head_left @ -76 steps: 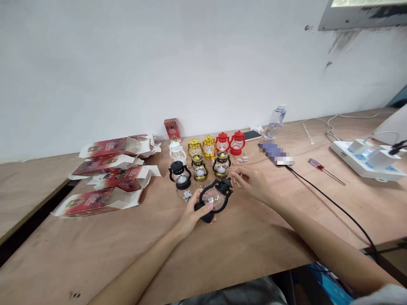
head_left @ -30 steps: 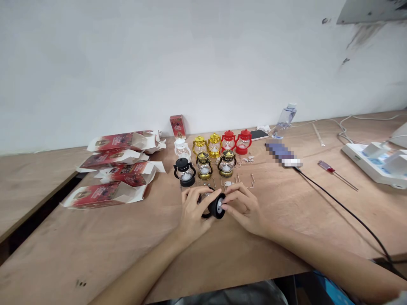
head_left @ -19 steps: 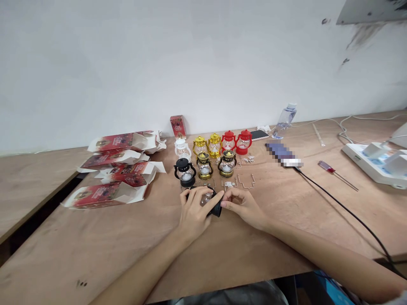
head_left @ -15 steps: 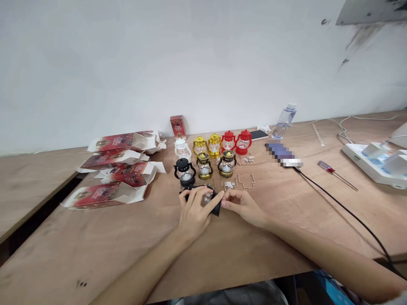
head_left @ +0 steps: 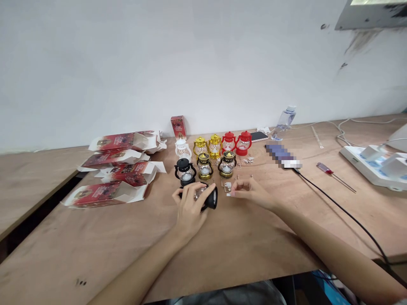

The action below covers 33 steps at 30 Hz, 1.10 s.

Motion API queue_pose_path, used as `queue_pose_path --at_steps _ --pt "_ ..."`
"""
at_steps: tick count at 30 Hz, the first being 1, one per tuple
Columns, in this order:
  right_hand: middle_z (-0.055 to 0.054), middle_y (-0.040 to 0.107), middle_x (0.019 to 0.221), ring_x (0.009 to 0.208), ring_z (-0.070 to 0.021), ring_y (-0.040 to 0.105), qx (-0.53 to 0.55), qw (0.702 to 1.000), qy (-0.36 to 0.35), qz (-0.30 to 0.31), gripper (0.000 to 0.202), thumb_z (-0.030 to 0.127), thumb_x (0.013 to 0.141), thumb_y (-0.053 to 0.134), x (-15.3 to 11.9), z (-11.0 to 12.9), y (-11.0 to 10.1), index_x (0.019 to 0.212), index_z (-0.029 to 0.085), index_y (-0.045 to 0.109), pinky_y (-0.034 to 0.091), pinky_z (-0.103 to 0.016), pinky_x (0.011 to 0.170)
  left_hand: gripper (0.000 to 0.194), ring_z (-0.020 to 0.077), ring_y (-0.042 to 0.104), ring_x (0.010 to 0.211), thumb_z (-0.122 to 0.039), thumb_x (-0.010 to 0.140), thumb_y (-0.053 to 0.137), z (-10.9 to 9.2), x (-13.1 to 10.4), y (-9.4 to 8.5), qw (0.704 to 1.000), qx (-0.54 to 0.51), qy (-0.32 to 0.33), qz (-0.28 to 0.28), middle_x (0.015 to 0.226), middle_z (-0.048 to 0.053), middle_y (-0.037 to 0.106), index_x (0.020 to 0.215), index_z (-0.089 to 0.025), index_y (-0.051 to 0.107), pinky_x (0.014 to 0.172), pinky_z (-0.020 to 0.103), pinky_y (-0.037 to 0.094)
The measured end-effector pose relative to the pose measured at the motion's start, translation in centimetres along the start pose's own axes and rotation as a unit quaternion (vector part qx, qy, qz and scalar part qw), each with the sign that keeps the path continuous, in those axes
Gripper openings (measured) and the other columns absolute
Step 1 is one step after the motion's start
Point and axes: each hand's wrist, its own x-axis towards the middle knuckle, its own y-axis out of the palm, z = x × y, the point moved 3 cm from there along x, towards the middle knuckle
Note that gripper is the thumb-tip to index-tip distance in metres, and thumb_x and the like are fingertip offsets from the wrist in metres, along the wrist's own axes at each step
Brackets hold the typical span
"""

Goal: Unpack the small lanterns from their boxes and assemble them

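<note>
My left hand [head_left: 190,208] is closed round a small black lantern [head_left: 211,199], tipped on its side with its base turned to the right. To the right of that base, my right hand [head_left: 249,192] pinches a small white piece [head_left: 229,195] between thumb and finger, apart from the lantern. Just beyond my left hand stands another black lantern [head_left: 185,171]. Two bronze-and-black lanterns, one on the left [head_left: 204,166] and one on the right [head_left: 227,164], stand beside it. Thin wire handles and little pale parts [head_left: 227,185] lie close to my right fingers.
Behind are a white lantern [head_left: 182,149], gold lanterns [head_left: 214,146] and red lanterns [head_left: 243,143]. Opened red boxes [head_left: 104,192] lie at left; one box [head_left: 178,126] stands by the wall. Rightward are a phone [head_left: 280,153], bottle [head_left: 284,123], screwdriver [head_left: 324,168] and power strip [head_left: 365,167].
My right hand has drawn away from the lantern's base to the right, with a small white piece now showing in its fingers. The held lantern's base has turned more towards me.
</note>
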Motion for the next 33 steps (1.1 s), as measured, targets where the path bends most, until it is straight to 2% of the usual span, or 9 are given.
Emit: queue_pose_path --at_steps 5,7,9,12,17,20,23,28,33 --pt "-0.001 0.06 0.06 0.056 -0.0126 0.052 -0.152 0.976 0.022 -0.157 0.024 0.038 0.071 0.059 0.9 -1.1 -4.0 0.066 0.015 0.06 0.037 -0.024 0.053 0.041 0.0229 0.053 0.097 -0.013 0.075 0.057 1.0 0.0 0.0 0.998 -0.02 -0.045 -0.026 0.103 0.008 0.06 0.115 -0.021 0.049 0.081 0.037 0.027" --pt "-0.001 0.059 0.057 0.054 -0.013 0.053 -0.194 0.961 0.042 -0.195 0.022 0.036 0.071 0.059 1.2 -1.8 -4.9 0.063 0.015 0.058 0.037 -0.024 0.05 0.036 0.0229 0.053 0.095 -0.017 0.075 0.057 1.0 -0.1 0.1 0.997 -0.038 -0.055 -0.032 0.101 0.008 0.06 0.11 -0.019 0.048 0.081 0.037 0.028" --pt "-0.002 0.061 0.057 0.052 -0.0129 0.053 -0.225 0.95 0.068 -0.206 0.021 0.035 0.071 0.059 1.3 -2.4 -5.4 0.062 0.015 0.058 0.036 -0.024 0.049 0.032 0.0227 0.054 0.094 -0.019 0.076 0.057 0.8 -0.1 0.1 0.997 -0.045 -0.046 -0.035 0.1 0.008 0.061 0.107 -0.018 0.047 0.08 0.037 0.028" --pt "-0.003 0.063 0.058 0.052 -0.0132 0.053 -0.263 0.943 0.097 -0.179 0.019 0.031 0.072 0.059 1.3 -2.8 -5.5 0.065 0.014 0.063 0.035 -0.024 0.049 0.031 0.0224 0.055 0.096 -0.018 0.078 0.056 0.4 -0.1 -0.1 0.998 -0.043 -0.021 -0.027 0.102 0.009 0.062 0.108 -0.017 0.047 0.081 0.036 0.027" --pt "-0.004 0.062 0.059 0.054 -0.0145 0.053 -0.345 0.914 0.091 -0.194 0.02 0.025 0.078 0.051 1.0 -2.2 -5.3 0.067 0.015 0.066 0.033 -0.025 0.05 0.041 0.0226 0.056 0.099 -0.018 0.077 0.057 0.4 -0.2 0.1 0.998 -0.064 -0.023 0.001 0.108 0.01 0.062 0.116 -0.018 0.046 0.084 0.037 0.028" --pt "-0.004 0.063 0.064 0.055 -0.0143 0.053 -0.37 0.895 0.018 -0.249 0.019 0.025 0.079 0.051 0.7 -1.3 -4.7 0.07 0.016 0.066 0.036 -0.026 0.054 0.05 0.0234 0.055 0.1 -0.019 0.076 0.055 0.5 -0.4 0.4 0.996 -0.091 -0.021 0.006 0.109 0.011 0.061 0.123 -0.017 0.04 0.086 0.038 0.031" --pt "-0.004 0.064 0.074 0.057 -0.0126 0.051 -0.322 0.894 -0.131 -0.283 0.016 0.028 0.082 0.053 -0.2 -0.2 -2.9 0.079 0.018 0.065 0.04 -0.026 0.057 0.055 0.024 0.055 0.101 -0.02 0.076 0.054 0.5 -0.4 0.5 0.994 -0.108 -0.008 0.008 0.108 0.011 0.06 0.128 -0.017 0.035 0.087 0.038 0.034" --pt "-0.003 0.063 0.074 0.064 -0.0121 0.056 -0.265 0.871 -0.355 -0.212 0.008 0.021 0.084 0.055 -2.5 1.8 2.1 0.083 0.02 0.064 0.045 -0.024 0.058 0.052 0.0242 0.056 0.098 -0.023 0.078 0.053 0.2 -0.2 0.4 0.994 -0.104 0.024 0.022 0.106 0.012 0.061 0.127 -0.017 0.036 0.084 0.038 0.035" --pt "-0.003 0.062 0.075 0.066 -0.012 0.058 -0.251 0.852 -0.42 -0.186 0.008 0.018 0.084 0.056 -3.4 2.4 4.5 0.086 0.021 0.064 0.047 -0.025 0.061 0.047 0.0246 0.057 0.096 -0.022 0.076 0.053 -0.5 -0.3 0.5 0.989 -0.11 0.09 0.042 0.102 0.012 0.064 0.122 -0.015 0.041 0.083 0.038 0.035"
